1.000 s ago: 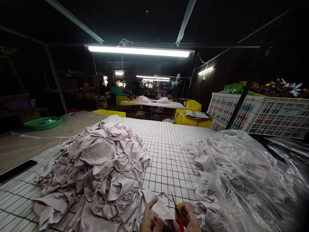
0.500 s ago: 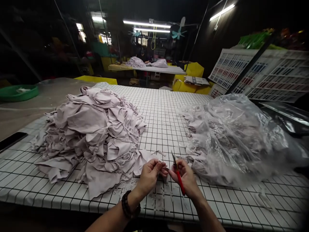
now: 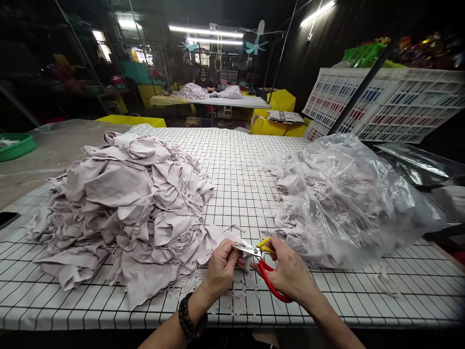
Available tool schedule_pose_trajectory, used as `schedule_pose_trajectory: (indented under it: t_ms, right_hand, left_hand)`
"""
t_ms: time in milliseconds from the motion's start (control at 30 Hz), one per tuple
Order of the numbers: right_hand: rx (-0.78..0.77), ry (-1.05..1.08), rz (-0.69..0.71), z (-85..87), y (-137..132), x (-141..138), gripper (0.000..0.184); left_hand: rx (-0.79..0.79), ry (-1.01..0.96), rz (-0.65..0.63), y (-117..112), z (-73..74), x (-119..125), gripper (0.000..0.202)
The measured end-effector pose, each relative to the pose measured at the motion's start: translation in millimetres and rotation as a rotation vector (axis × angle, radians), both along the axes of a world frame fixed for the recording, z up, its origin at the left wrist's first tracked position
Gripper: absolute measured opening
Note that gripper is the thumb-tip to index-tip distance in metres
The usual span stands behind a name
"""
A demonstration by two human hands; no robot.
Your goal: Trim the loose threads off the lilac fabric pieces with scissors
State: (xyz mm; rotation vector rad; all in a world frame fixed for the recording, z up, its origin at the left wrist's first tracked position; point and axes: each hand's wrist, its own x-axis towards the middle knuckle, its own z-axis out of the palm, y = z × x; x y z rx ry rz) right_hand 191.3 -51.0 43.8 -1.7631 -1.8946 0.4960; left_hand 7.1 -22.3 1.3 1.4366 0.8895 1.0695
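In the head view, my left hand [image 3: 222,267] is closed in a pinch on a small pale mauve fabric piece [image 3: 214,238], mostly hidden by the fingers. My right hand [image 3: 292,274] grips scissors [image 3: 268,281] with one red and one yellow handle. Their blades are spread apart and point left, the tips at the left fingertips. Left of the hands rises a large heap of matching fabric pieces [image 3: 119,186]. Small fabric scraps [image 3: 236,303] lie scattered under and beside my hands.
A clear plastic bag [image 3: 348,203] with similar pieces spreads over the right of the grid-patterned table [image 3: 232,169]. A phone [image 3: 7,219] and a green basin [image 3: 16,147] are at far left. White crates [image 3: 385,102] stand behind the bag.
The scissors have turned from pointing upward, folded in my right palm, to pointing left with blades apart at my left fingertips. The view has shifted slightly right.
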Motion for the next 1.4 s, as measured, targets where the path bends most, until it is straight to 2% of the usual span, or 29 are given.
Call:
schedule_pose_trajectory:
  t_ms: [300,500,900,1100,1400]
  right_hand:
    - [0.019,-0.112,0.027,5.7,-1.0,-1.9,0.032]
    - [0.032,-0.142,0.034,4.2,-2.4,-1.2,0.027]
    - [-0.045,-0.169,0.025,1.9,-1.1,-0.8,0.033]
    - [-0.052,-0.183,0.041,-0.7,-1.6,-1.4,0.027]
    - [-0.092,-0.193,0.066,-3.5,-1.7,0.1,0.029]
  left_hand:
    - [0.004,-0.009,-0.047,-1.6,-6.0,0.1,0.024]
    - [0.002,0.0,-0.056,-2.4,-4.0,0.1,0.024]
    - [-0.024,0.014,-0.091,-0.3,-7.0,-3.4,0.026]
    - [-0.034,0.015,-0.078,-1.1,-5.9,-5.2,0.027]
    - [-0.059,0.01,-0.117,-1.7,-7.8,-4.7,0.027]
